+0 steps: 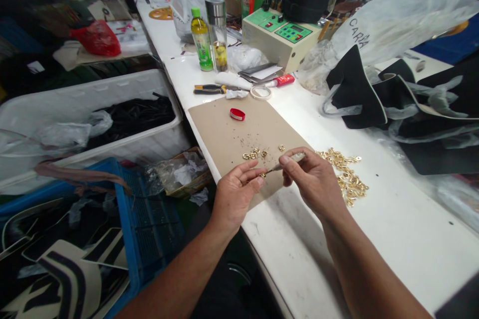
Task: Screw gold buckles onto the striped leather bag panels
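Between the fingertips of my left hand (237, 192) is a small gold metal fitting (263, 175). My right hand (309, 174) pinches a slim pointed metal tool (275, 167), its tip touching or very close to the fitting; whether it is tweezers or a screwdriver I cannot tell. Just beyond my fingers, several gold fittings (251, 153) and tiny dark bits, perhaps screws, lie on a tan board (213, 124). A red round lid or ring (237, 114) sits farther up the board. To the right of my right hand is a pile of gold fittings (352, 184).
Past the board lie yellow-handled pliers (209, 89), a tape roll (261, 91) and a red tube (284, 80). A green-capped bottle (202, 42), a glass flask (219, 35) and a control box (280, 35) stand behind. Black sheets (359, 89) are at right; a white bin (142, 144) and blue crate (138, 229) at left.
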A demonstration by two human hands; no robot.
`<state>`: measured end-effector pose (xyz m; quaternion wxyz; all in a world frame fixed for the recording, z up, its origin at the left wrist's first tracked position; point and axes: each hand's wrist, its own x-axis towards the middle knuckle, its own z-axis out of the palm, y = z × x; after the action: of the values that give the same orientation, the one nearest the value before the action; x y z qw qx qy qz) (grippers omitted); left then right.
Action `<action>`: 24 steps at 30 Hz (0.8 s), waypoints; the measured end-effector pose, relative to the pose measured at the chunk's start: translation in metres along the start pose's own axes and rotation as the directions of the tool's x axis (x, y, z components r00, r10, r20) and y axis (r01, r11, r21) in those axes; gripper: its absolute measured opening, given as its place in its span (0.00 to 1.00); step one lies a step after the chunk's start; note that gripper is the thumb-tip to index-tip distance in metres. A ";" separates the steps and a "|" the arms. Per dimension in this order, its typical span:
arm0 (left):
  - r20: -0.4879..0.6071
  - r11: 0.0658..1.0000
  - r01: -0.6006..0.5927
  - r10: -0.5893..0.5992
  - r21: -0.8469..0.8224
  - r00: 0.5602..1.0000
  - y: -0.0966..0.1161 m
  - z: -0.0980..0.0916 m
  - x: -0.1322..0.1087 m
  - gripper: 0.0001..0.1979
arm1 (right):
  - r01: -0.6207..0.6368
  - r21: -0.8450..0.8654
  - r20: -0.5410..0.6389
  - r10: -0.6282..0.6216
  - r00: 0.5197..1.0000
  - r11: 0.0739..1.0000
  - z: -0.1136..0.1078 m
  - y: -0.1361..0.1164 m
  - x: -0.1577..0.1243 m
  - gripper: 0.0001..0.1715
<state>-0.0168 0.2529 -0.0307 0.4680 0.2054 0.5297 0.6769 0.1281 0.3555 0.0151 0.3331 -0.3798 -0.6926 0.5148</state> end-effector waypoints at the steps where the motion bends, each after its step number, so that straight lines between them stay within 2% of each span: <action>1: -0.001 1.000 0.002 -0.002 0.004 1.000 0.000 0.000 0.000 0.25 | 0.001 -0.004 0.000 -0.001 1.000 1.000 0.000 0.000 0.000 0.15; 12: 0.004 1.000 0.000 0.000 0.029 1.000 0.001 0.000 0.001 0.28 | 0.008 -0.049 -0.007 -0.008 1.000 0.999 0.001 -0.002 0.000 0.16; 19: -0.039 0.979 -0.108 0.116 0.171 0.992 0.005 0.005 -0.001 0.23 | 0.102 -0.245 -0.004 -0.107 0.994 0.964 0.003 -0.005 -0.004 0.14; 24: -0.094 0.978 -0.119 0.136 0.170 0.986 0.007 0.008 0.000 0.20 | 0.094 -0.199 0.001 -0.096 0.995 0.976 0.001 -0.007 -0.004 0.15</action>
<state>-0.0135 0.2566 -0.0220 0.3765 0.2410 0.5932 0.6696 0.1278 0.3498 0.0215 0.3205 -0.3799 -0.7565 0.4251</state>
